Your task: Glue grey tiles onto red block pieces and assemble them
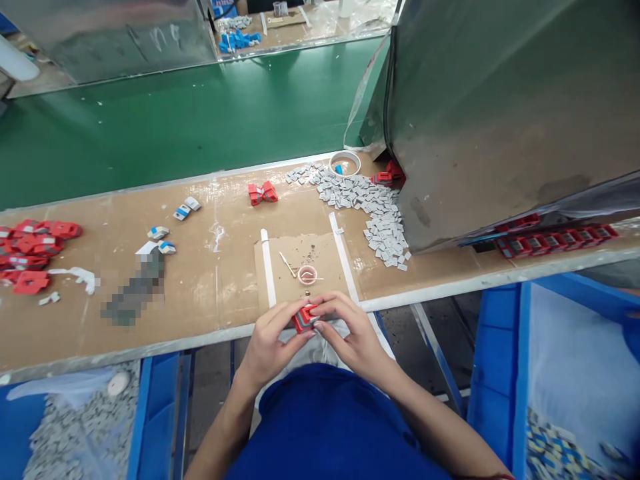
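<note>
Both my hands meet at the near edge of the brown workbench (210, 300), over my lap. My left hand (270, 343) and my right hand (350, 330) together grip a small red plastic part with a grey insert (305, 318); fingers of both hands wrap its sides. Just beyond them on the bench lie a small roll of tape (307, 274) and a thin stick-like tool (287, 265). Two white tape strips (267, 267) frame this spot.
A heap of small grey pieces (373, 213) spreads at the right, beside a large metal housing (500, 113). Red parts lie at the left (33, 250), the middle back (263, 193) and in a row on the right (555, 241). Blue bins (500, 360) stand below; a green conveyor (175, 120) runs behind.
</note>
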Tool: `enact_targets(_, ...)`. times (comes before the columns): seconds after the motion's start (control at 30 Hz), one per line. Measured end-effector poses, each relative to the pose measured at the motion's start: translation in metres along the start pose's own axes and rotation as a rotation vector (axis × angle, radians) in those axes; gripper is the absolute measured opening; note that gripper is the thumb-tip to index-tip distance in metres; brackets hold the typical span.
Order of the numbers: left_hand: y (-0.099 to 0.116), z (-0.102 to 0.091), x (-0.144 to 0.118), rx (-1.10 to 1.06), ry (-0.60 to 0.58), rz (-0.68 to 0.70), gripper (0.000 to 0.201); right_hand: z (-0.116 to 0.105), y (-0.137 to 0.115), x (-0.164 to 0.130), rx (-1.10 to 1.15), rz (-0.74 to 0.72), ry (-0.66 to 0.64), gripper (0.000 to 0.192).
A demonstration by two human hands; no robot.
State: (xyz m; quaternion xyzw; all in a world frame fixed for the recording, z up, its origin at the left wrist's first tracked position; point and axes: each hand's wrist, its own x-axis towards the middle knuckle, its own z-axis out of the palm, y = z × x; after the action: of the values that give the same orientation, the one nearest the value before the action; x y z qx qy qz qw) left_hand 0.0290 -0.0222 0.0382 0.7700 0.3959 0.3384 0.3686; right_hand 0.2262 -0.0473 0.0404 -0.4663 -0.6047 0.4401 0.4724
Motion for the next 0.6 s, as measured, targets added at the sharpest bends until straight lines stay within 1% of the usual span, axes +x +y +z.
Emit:
enact_targets(0.07, 0.002, -0.004, 0.002, 0.027, -0.034, 0.040, 0.042, -0.006, -0.003, 0.002, -0.026, -0.013, -0.080, 0.008)
enact_targets(0.13, 0.005, -0.007, 0.004, 0.043, -0.070, 0.052, 0.041, -0.009, -0.004, 0.003, -0.052, -0.018, -0.133, 0.008)
enact_targets(0.23, 0.007, -0.008, 0.004, 0.071, -0.119, 0.062, 0.038, -0.009, -0.003, 0.001, -0.099, -0.006, -0.179, 0.013)
enact_targets(0.3, 0.009, -0.008, 0.003, 0.092, -0.133, 0.068, 0.035, -0.005, -0.002, -0.002, -0.118, 0.016, -0.161, 0.018)
enact_targets(0.43, 0.014, -0.001, 0.005, 0.128, -0.105, 0.118, 0.032, -0.001, -0.003, -0.008, -0.068, 0.082, -0.085, 0.022)
enact_targets(0.5, 0.013, 0.004, 0.007, 0.148, -0.108, 0.157, 0.036, -0.010, -0.006, -0.012, -0.012, 0.106, -0.077, 0.026)
enact_targets(0.57, 0.005, 0.006, 0.010, 0.144, -0.127, 0.210, 0.049, -0.030, -0.011, -0.019, 0.023, 0.103, -0.066, 0.028)
enact_targets(0.6, -0.001, 0.005, 0.011, 0.130, -0.170, 0.229, 0.057, -0.044, -0.013, -0.025, 0.013, 0.101, -0.039, 0.028)
